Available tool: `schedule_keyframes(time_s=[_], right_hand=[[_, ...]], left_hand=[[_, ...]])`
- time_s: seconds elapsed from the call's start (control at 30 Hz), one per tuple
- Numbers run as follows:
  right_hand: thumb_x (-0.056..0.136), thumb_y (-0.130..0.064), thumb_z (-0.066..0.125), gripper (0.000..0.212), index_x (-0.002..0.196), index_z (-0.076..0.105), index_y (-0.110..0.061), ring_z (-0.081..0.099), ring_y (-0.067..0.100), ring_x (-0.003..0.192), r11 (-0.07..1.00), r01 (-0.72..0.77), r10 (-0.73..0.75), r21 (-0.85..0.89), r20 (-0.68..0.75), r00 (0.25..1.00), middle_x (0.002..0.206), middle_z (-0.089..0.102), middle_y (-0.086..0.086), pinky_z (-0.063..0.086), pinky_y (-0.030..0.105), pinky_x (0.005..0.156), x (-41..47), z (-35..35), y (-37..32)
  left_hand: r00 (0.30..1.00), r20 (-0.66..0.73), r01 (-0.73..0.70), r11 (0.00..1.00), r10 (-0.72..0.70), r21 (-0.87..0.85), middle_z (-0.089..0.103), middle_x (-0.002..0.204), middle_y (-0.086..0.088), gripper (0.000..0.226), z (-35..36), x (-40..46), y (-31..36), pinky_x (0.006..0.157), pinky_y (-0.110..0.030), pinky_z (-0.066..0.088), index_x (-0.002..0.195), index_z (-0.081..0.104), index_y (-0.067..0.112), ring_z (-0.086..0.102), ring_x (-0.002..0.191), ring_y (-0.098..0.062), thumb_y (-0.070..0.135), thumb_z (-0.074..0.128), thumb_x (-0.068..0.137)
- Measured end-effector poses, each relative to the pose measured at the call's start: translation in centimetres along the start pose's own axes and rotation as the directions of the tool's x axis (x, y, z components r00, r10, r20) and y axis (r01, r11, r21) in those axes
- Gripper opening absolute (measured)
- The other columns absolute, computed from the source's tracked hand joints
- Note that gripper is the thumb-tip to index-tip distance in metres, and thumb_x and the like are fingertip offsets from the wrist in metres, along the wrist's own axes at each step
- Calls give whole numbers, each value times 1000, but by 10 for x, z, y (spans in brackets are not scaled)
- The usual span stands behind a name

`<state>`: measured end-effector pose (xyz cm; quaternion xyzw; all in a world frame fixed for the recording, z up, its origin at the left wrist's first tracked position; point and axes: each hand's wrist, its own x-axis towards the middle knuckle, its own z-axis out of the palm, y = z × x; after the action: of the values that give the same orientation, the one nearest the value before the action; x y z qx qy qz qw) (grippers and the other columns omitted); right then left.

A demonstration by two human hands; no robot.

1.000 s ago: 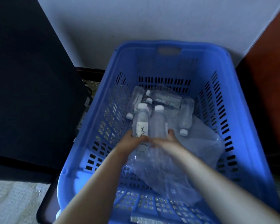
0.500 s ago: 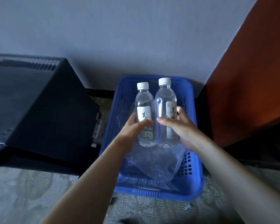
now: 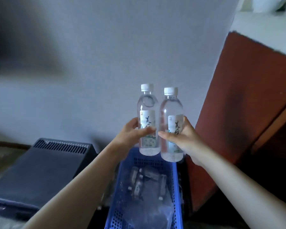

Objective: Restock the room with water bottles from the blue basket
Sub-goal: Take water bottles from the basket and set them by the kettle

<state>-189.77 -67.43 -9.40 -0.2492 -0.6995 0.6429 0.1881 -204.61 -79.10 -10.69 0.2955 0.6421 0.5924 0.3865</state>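
Two white-capped water bottles, left bottle (image 3: 147, 119) and right bottle (image 3: 171, 124), labels reading "美", upright in the gripping left hand (image 3: 132, 132) and right hand (image 3: 182, 137) above the blue basket (image 3: 175, 187).

Two water bottles (image 3: 148, 123) (image 3: 171, 128) of clear, glossy plastic are seen, capped in ribbed white plastic and wrapped in smooth printed labels. The blue basket (image 3: 175, 187) is made of matt perforated plastic, with crinkled transparent film (image 3: 149, 212) inside. The wall (image 3: 106, 55) is finished matt; the cabinet panel (image 3: 241, 96) looks like reddish-brown wood.

Two bare forearms, no sleeves in view, left hand (image 3: 132, 133) and right hand (image 3: 182, 138) without gloves, rings or watch, short plain fingernails
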Motion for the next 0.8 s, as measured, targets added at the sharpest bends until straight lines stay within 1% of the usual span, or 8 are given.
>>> schedule_keyframes(time_s=[0.07, 0.13, 0.3, 0.43, 0.53, 0.63, 0.73, 0.8], right_hand=[[77, -18, 74, 53, 120, 43, -21, 67, 4, 89, 999, 42, -42, -9, -5, 999, 108, 67, 1, 51, 16, 69, -7, -12, -45], [78, -22, 74, 51, 118, 43, -20, 66, 9, 97, 996, 84, -84, -36, -12, 996, 112, 67, 5, 53, 25, 80, -15, -23, -89], [81, -30, 71, 55, 124, 40, -14, 64, 15, 105, 980, 195, -197, -49, -37, 980, 119, 63, 11, 49, 38, 96, -40, -52, -184], [58, -53, 74, 76, 121, 46, -21, 66, 14, 107, 957, 281, -288, -74, -103, 952, 116, 68, 0, 46, 47, 100, -67, -70, -240], [60, -51, 76, 74, 122, 46, -21, 66, 15, 106, 942, 320, -332, -97, -154, 931, 115, 69, -2, 46, 48, 99, -91, -80, -266], [78, -33, 73, 52, 121, 47, -21, 68, 14, 104, 938, 334, -346, -94, -188, 919, 113, 70, -4, 50, 49, 94, -110, -92, -276], [81, -25, 70, 45, 120, 49, -22, 69, 6, 95, 928, 358, -372, -101, -244, 896, 105, 71, -9, 55, 34, 81, -131, -102, -279], [75, -29, 72, 56, 125, 49, -19, 69, 8, 98, 929, 354, -371, -111, -270, 889, 109, 71, -6, 55, 35, 87, -141, -113, -279]], left_hand=[[998, 16, -66, 997, 66, 24, 67, 113, -17, 60, 8, -9, 46, 81, -36, 57, 113, 60, 7, 70, 94, -24, 32, 80, 63], [990, 42, -135, 990, 134, 37, 67, 108, -18, 49, 17, -19, 89, 72, -26, 58, 112, 59, 3, 70, 85, -18, 23, 76, 71], [941, 130, -316, 949, 313, 4, 69, 96, -8, 42, 44, -38, 187, 68, -27, 56, 110, 60, 6, 70, 84, -13, 26, 67, 73], [873, 222, -429, 900, 434, -74, 64, 119, -22, 51, 67, -50, 245, 84, -36, 56, 125, 51, 1, 65, 105, -30, 23, 62, 81], [849, 266, -445, 889, 456, -105, 60, 125, -25, 66, 83, -55, 272, 96, -47, 51, 130, 47, 2, 61, 114, -36, 32, 69, 75], [834, 327, -435, 894, 444, -106, 59, 127, -24, 71, 101, -62, 286, 100, -53, 46, 129, 48, 2, 61, 115, -35, 35, 73, 71], [776, 444, -451, 886, 448, -107, 62, 122, -21, 49, 122, -69, 294, 88, -34, 56, 124, 55, -2, 62, 111, -30, 22, 61, 82], [750, 485, -458, 882, 451, -113, 63, 120, -20, 46, 138, -74, 297, 83, -29, 55, 122, 56, -2, 63, 109, -28, 21, 59, 83]])
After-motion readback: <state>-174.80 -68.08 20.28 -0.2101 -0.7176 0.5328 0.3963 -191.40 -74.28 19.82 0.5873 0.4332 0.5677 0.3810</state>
